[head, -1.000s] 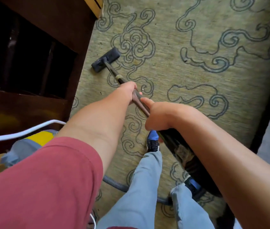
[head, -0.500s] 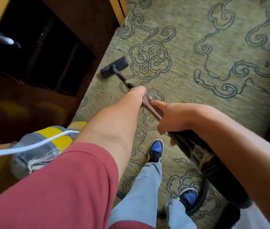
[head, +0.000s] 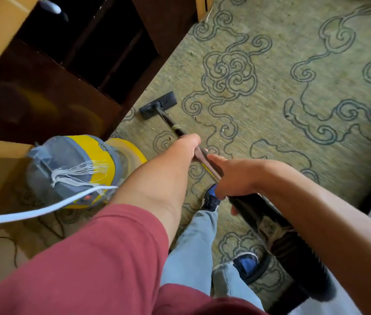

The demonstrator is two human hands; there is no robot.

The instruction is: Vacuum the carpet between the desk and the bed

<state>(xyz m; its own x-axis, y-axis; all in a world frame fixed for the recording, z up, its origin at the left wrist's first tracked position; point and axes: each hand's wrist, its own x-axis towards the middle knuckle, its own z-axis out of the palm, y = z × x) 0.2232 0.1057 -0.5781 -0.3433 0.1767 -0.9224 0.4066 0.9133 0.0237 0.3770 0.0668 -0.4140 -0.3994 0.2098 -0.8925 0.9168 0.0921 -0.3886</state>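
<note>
You gripped the vacuum wand [head: 205, 159] with both hands: your left hand [head: 188, 145] clenched round it nearer the floor head [head: 158, 105], your right hand [head: 234, 178] behind it. The head lay flat on the carpet [head: 293, 123], just beside the dark desk [head: 50, 96]. The yellow canister [head: 82, 169] stood beside the desk too.

We wear a loose maroon short sleeve [head: 84, 258] on the left arm; both forearms are bare, as are the left hand [head: 185, 146] and right hand [head: 232, 178]. Light grey-blue trousers [head: 189, 253] cover both legs. Our 2 shoes [head: 210, 197] are black with blue toes and white trim.
</note>
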